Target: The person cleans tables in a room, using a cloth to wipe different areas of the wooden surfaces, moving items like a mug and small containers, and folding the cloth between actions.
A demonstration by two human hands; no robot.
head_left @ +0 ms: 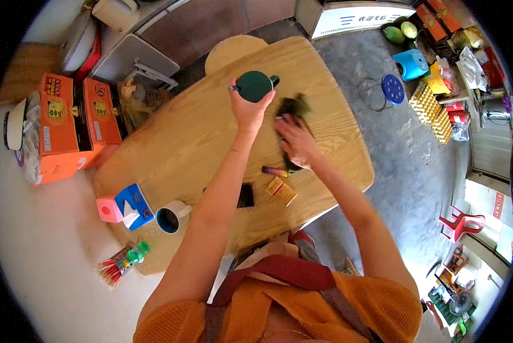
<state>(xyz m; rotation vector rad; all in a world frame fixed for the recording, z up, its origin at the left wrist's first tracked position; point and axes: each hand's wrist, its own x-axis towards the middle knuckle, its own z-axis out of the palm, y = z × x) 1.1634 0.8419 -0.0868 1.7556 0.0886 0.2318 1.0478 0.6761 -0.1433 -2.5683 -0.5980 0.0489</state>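
Note:
My left hand (249, 108) is wrapped round a dark green mug (253, 86), held above the far half of the wooden table (193, 126). The mug's handle points right. To its right, my right hand (296, 140) lies with fingers spread on a dark cloth (292, 108); both are blurred by motion. Just below that hand are a small purple and yellow item (274, 171) and a yellow-orange box (281, 191). A black flat object (245, 195) lies near my left forearm, which partly hides it.
At the table's left are a white mug (173, 217), a blue tissue pack (134, 206), a pink box (109, 210) and a container of sticks (116, 266). Orange cartons (68, 131) stand beyond the left edge. A round stool (233, 51) touches the far edge; a blue stool (392, 88) stands right.

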